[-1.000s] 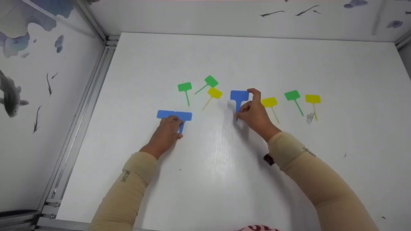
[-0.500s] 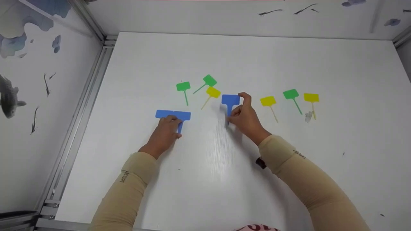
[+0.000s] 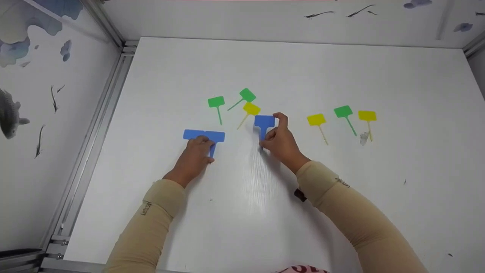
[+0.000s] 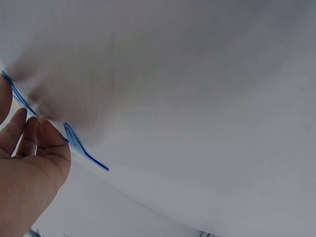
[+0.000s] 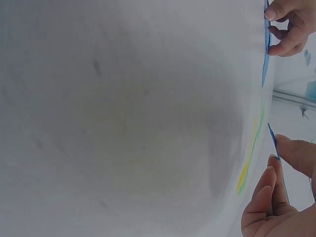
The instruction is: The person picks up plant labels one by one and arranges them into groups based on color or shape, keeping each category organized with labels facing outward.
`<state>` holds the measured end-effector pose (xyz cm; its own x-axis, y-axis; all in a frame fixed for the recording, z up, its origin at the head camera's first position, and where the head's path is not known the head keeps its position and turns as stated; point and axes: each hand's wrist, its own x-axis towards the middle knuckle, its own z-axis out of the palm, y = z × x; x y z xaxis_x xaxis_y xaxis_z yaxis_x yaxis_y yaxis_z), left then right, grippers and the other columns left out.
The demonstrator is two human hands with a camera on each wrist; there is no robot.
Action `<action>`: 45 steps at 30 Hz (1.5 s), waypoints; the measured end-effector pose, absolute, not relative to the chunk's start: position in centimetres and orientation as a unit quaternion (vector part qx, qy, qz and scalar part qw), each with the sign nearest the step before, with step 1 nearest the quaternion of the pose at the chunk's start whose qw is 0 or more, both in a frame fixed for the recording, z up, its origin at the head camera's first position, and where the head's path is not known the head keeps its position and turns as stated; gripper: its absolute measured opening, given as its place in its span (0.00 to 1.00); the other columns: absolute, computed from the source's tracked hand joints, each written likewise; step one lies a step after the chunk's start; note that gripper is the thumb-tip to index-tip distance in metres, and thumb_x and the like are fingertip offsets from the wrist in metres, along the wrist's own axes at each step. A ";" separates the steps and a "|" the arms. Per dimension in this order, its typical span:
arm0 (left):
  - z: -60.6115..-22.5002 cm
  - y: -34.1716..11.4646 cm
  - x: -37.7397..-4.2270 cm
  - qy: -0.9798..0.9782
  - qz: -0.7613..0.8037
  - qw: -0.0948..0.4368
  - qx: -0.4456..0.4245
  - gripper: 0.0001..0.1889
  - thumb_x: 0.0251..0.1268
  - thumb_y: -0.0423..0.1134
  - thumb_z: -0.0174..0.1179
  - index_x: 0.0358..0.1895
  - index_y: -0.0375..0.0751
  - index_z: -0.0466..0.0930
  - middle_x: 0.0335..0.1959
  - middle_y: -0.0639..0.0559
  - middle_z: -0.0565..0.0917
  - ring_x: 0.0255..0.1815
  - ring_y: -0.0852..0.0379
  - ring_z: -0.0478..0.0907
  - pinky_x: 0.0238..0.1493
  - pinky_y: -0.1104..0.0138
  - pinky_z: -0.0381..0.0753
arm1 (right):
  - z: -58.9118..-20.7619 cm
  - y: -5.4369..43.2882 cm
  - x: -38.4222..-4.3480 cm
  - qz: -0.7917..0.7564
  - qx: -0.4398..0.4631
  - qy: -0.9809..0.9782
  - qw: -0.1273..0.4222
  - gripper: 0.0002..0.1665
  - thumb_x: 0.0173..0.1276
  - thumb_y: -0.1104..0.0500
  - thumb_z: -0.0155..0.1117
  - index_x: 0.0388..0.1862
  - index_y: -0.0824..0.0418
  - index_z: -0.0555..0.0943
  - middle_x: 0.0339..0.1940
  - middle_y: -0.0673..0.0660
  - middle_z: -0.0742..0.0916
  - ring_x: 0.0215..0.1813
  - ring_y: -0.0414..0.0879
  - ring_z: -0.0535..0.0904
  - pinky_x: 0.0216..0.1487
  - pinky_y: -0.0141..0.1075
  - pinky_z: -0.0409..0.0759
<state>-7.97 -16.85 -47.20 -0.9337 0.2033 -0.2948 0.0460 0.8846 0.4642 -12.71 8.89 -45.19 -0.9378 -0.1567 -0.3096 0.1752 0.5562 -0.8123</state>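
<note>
In the head view, my left hand [image 3: 193,155] holds two blue T-shaped plant labels [image 3: 204,135] side by side low at the table, fingertips on the heads and thumb by one stem. The other stem is hidden under the hand. To its right, my right hand [image 3: 281,142] pinches the stem of another blue plant label [image 3: 264,121] between thumb and finger, with the index finger at the head's corner. That label shows edge-on in the right wrist view, raised off the table. Just behind it lies a yellow plant label [image 3: 251,109].
Two green plant labels, one nearer [image 3: 216,102] and one farther [image 3: 247,95], lie behind the hands. On the right lie a yellow label [image 3: 316,120], a green label [image 3: 343,111] and another yellow label [image 3: 367,115]. Panels border the white table [image 3: 235,227] at left and back.
My right hand has moved left and slightly toward me with its blue plant label, away from the yellow label on the right. My left hand stays almost in place.
</note>
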 end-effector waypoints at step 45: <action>-47.1 -16.7 -7.9 0.956 0.229 0.173 0.056 0.27 0.65 0.38 0.62 0.67 0.37 0.69 0.68 0.44 0.67 0.70 0.46 0.60 0.69 0.57 0.62 | -46.3 4.8 -10.8 -0.445 -0.012 0.870 0.214 0.50 0.59 0.67 0.68 0.71 0.52 0.48 0.34 0.55 0.79 0.36 0.48 0.73 0.48 0.36 0.73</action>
